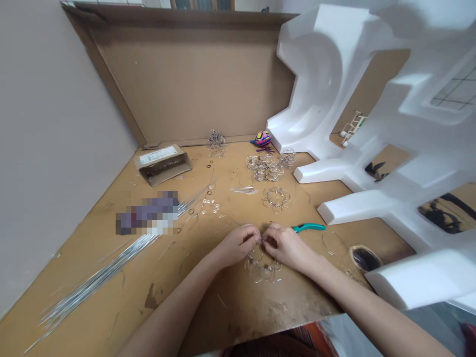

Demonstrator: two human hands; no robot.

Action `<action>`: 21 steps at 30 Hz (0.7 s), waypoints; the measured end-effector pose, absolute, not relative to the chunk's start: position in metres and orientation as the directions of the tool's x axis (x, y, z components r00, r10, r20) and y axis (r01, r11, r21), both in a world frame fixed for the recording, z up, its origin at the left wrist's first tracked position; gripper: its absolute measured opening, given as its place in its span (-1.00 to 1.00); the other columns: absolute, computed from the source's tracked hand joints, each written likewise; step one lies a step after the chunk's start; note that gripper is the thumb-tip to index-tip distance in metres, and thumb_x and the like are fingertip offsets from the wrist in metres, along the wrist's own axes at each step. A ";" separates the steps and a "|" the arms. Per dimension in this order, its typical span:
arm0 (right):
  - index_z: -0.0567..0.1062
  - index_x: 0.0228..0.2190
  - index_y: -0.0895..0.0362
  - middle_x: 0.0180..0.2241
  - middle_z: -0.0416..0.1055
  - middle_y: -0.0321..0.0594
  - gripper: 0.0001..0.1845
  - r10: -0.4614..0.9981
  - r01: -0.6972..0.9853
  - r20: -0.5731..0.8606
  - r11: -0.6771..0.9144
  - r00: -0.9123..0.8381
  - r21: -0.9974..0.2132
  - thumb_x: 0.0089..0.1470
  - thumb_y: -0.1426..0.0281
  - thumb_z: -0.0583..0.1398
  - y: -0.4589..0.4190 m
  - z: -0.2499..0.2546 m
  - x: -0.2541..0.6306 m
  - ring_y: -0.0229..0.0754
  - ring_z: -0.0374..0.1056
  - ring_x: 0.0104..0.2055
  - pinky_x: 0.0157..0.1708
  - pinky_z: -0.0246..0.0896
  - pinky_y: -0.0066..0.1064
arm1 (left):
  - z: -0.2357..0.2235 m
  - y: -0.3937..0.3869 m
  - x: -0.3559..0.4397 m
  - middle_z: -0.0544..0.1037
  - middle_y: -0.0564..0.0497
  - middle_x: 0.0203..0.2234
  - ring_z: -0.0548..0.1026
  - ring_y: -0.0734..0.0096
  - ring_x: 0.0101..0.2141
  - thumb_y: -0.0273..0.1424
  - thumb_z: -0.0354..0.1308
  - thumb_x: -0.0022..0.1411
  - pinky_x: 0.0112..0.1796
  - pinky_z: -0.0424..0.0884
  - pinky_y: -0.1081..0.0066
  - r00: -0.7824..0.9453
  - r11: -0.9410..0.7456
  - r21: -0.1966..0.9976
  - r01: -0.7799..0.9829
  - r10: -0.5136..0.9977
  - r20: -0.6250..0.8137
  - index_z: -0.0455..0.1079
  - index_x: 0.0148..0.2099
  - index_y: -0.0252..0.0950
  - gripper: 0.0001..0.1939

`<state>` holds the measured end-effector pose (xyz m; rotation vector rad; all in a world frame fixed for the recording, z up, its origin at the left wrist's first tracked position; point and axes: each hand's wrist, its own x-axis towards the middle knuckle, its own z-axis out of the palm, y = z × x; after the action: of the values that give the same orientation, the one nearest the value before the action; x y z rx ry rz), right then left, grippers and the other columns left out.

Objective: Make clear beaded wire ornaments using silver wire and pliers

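Wire loops at two close-set, pinched hands

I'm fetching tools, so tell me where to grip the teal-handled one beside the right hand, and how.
Probably around the curved teal handle, from the right: it sticks out that way, uncovered, while the right hand crowds its other end.

You have one teal handle. Left of it come two hands, your left hand and right hand, at one beaded wire piece; farther left, one wire bundle, one cardboard box and at least four dark rings. Beyond it lie one lone wire ring and one patterned ball (the heaped wirework there is too tangled to count).
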<state>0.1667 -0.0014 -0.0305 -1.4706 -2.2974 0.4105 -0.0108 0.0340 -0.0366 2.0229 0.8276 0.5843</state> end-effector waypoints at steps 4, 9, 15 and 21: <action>0.42 -0.49 0.15 -0.46 0.31 -0.26 -0.91 0.897 0.803 0.171 0.441 -0.408 -0.401 -0.07 0.54 0.12 -0.002 -0.030 0.167 -0.31 0.22 -0.45 -0.46 0.01 -0.52 | -0.048 0.033 -0.007 0.34 0.08 -0.48 0.29 0.48 -0.42 -0.53 0.04 -0.01 -0.39 0.23 0.51 0.652 -0.432 0.830 0.352 0.750 0.113 0.29 -0.41 -0.30 -0.94; 0.39 -0.52 0.15 -0.48 0.29 -0.28 -0.92 0.893 0.819 0.206 0.450 -0.401 -0.357 -0.05 0.52 0.11 -0.002 -0.029 0.167 -0.31 0.19 -0.47 -0.47 -0.03 -0.50 | -0.052 0.034 -0.006 0.27 0.13 -0.55 0.24 0.53 -0.51 -0.54 -0.01 0.02 -0.47 0.19 0.54 0.619 -0.404 0.840 0.362 0.778 0.108 0.27 -0.36 -0.30 -0.90; 0.38 -0.52 0.16 -0.49 0.29 -0.28 -0.92 0.901 0.782 0.204 0.433 -0.382 -0.449 -0.08 0.54 0.12 -0.001 -0.034 0.168 -0.32 0.19 -0.48 -0.47 0.02 -0.52 | -0.046 0.034 -0.006 0.25 0.12 -0.51 0.23 0.57 -0.52 -0.58 -0.01 -0.03 -0.47 0.17 0.55 0.656 -0.407 0.861 0.306 0.745 0.119 0.35 -0.39 -0.32 -0.85; 0.39 -0.36 0.14 -0.44 0.36 -0.25 -0.87 0.910 0.713 0.120 0.389 -0.398 -0.584 0.03 0.51 0.05 -0.005 -0.025 0.182 -0.29 0.26 -0.44 -0.40 0.12 -0.49 | -0.047 0.037 -0.007 0.24 0.12 -0.52 0.20 0.59 -0.54 -0.60 0.00 -0.06 -0.48 0.15 0.55 0.623 -0.269 0.920 0.287 0.781 0.034 0.40 -0.37 -0.33 -0.80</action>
<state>0.1820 -0.0053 -0.0254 -1.3964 -2.2293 0.6287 -0.0072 0.0367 -0.0467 1.8346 0.8582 0.6122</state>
